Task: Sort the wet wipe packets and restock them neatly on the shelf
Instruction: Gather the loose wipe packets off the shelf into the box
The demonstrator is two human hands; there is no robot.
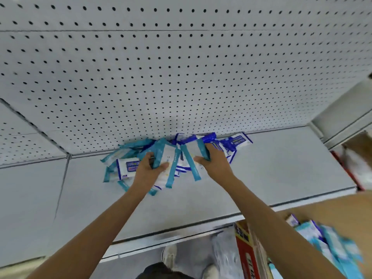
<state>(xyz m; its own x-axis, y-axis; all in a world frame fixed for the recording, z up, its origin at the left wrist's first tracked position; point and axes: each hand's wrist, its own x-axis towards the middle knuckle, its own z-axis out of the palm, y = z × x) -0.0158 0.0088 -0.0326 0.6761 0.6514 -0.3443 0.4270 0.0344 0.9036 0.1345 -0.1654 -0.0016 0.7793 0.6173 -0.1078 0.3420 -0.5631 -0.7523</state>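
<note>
A loose heap of wet wipe packets lies at the back of the grey shelf (261,174), against the pegboard. Some have teal edges, others dark blue edges. My left hand (148,168) grips a white packet with teal edges (168,164) near the heap's middle. My right hand (213,160) holds another teal-edged packet (191,158), fingers curled over its far end. A dark-blue packet (128,167) lies left of my left hand. More dark-blue packets (235,142) lie at the heap's right end.
A white pegboard back wall (181,67) rises behind the shelf. A cardboard box (342,218) at lower right holds more packets (326,242). A red and white carton (246,250) stands below the shelf edge. My shoes (170,253) show on the floor.
</note>
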